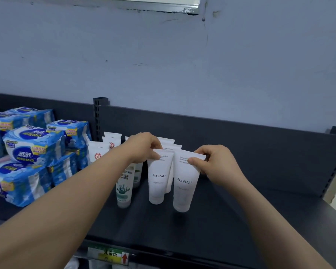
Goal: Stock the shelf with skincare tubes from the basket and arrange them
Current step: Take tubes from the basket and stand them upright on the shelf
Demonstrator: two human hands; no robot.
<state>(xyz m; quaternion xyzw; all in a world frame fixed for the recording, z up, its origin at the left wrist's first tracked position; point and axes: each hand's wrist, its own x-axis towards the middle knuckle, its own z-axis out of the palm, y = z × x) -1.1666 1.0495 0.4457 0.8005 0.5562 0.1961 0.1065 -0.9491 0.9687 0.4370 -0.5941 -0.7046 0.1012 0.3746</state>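
Two white FLORAL tubes stand cap-down on the dark shelf [211, 220]. My left hand [142, 147] pinches the crimped top of the left FLORAL tube [158, 181]. The top of the right FLORAL tube [184, 187], which stands slightly nearer to me, is pinched by my right hand [217, 164]. More white tubes stand in rows behind them. A green seaweed-print tube [124, 188] stands to the left, partly behind my left forearm. No basket is in view.
Stacked blue tissue packs [31, 152] fill the shelf's left side. White tubes with red logos [105, 148] stand by the slotted upright post [98, 117]. The dark back panel [241, 136] runs behind. A price label [108, 255] hangs on the front edge.
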